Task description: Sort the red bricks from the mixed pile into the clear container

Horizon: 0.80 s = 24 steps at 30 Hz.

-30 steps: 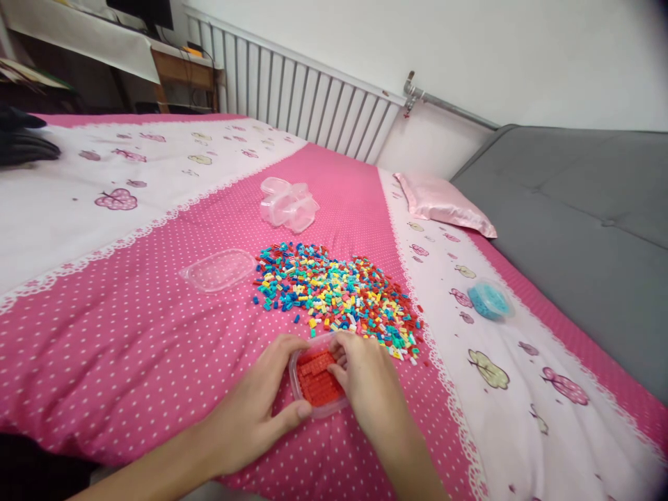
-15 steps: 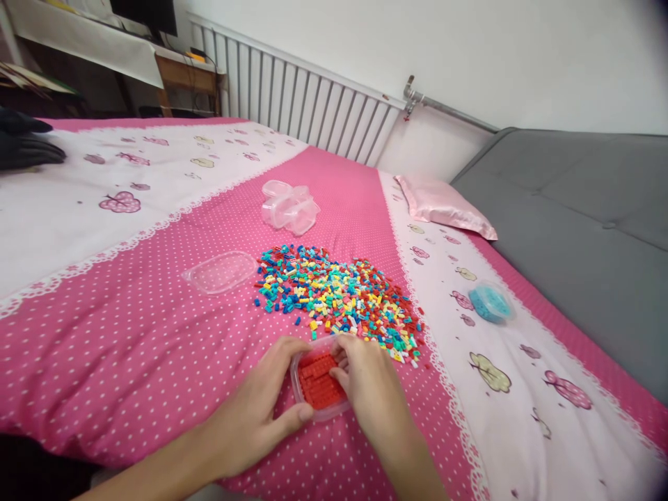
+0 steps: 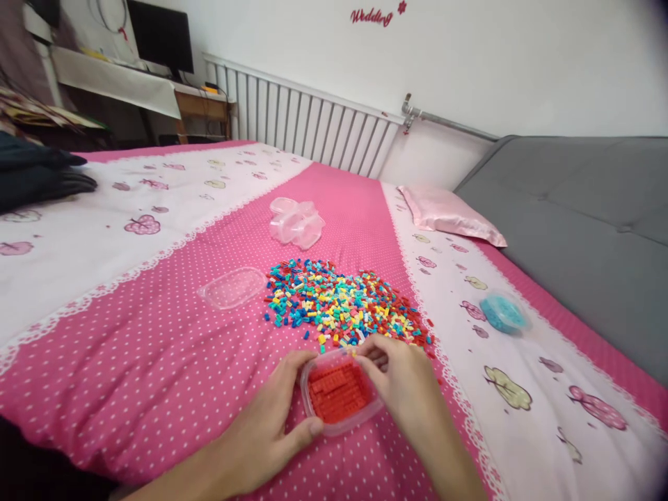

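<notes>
A clear plastic container (image 3: 340,426) sits on the pink bedspread, with red toy bricks (image 3: 338,394) laid in close rows inside. My left hand (image 3: 284,414) grips its left side, thumb at the near rim and fingers at the far rim. Over the right rim is my right hand (image 3: 399,376), its thumb and fingers pinched together; whatever is between them is too small to make out. Just beyond the container spreads a pile of loose toy bricks (image 3: 339,299) in red, blue, yellow, green and white.
A clear lid (image 3: 233,288) lies left of the pile, and several clear empty containers (image 3: 296,223) are grouped behind it. To the right stands a container of blue pieces (image 3: 504,313). Farther off are a pink pillow (image 3: 451,216), a grey headboard (image 3: 574,209) and black gloves (image 3: 44,177).
My right hand has moved from inside the container to its far right rim, uncovering more red bricks. My left hand keeps its hold. The camera has tilted up slightly.
</notes>
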Motion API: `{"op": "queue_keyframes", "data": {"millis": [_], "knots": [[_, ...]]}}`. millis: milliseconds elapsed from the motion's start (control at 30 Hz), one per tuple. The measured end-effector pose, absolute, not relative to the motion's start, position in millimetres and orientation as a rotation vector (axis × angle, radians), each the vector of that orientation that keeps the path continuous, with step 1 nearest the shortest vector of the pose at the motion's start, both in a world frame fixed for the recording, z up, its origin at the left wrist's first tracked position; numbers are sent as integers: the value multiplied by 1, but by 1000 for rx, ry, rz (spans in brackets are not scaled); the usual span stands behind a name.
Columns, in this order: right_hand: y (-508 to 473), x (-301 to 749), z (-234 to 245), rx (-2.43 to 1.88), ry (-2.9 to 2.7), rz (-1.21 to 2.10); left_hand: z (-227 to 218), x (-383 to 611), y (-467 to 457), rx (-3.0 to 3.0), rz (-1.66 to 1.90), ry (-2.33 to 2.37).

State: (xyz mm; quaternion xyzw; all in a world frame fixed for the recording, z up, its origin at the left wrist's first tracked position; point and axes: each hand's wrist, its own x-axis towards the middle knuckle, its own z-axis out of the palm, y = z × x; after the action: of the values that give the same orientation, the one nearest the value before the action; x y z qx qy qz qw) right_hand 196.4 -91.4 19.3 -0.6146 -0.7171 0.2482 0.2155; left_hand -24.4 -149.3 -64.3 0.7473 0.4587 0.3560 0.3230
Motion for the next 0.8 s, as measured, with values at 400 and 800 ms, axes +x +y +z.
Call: {"op": "queue_keyframes", "data": {"millis": [400, 800], "knots": [[-79, 221, 4, -1712, -1937, 646, -67, -40, -119, 1870, 1265, 1392], [-103, 228, -12, -1575, -1890, 792, -57, -64, 11, 2431, 1089, 1589]]}}
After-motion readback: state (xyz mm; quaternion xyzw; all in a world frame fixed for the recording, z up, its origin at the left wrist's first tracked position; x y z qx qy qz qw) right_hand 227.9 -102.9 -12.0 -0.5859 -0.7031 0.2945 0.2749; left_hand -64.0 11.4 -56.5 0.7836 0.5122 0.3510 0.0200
